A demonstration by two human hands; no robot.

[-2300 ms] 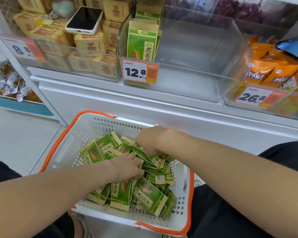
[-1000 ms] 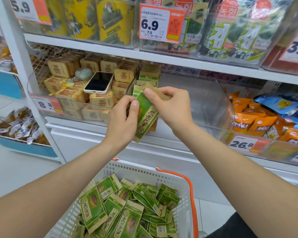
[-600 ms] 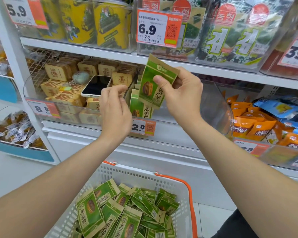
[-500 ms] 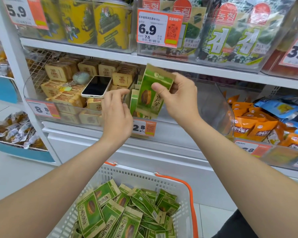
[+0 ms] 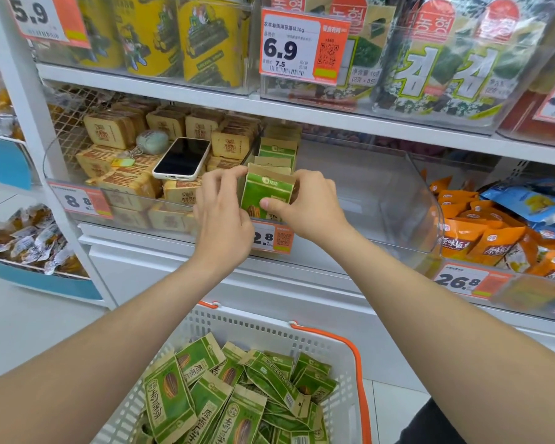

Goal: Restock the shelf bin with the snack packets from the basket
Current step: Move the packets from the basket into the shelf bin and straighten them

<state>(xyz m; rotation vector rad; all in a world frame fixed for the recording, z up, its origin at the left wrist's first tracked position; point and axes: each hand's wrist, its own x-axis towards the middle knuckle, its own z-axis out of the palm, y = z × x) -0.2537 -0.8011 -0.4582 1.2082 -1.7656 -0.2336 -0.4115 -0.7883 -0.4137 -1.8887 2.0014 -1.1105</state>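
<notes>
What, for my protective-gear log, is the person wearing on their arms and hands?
Nothing shows on them. The left hand and right hand are ungloved, with no rings, watch or bands visible. The left forearm and right forearm are bare to the picture's edge, so no sleeves appear. Dark clothing shows at the lower right.

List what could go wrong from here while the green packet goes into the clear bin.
1. The green packet, held upright by left hand and right hand, has open clear bin space to its right; released, it might topple sideways.
2. The phone lies loose on tan packs beside the left hand; a bump may slide it.
</notes>
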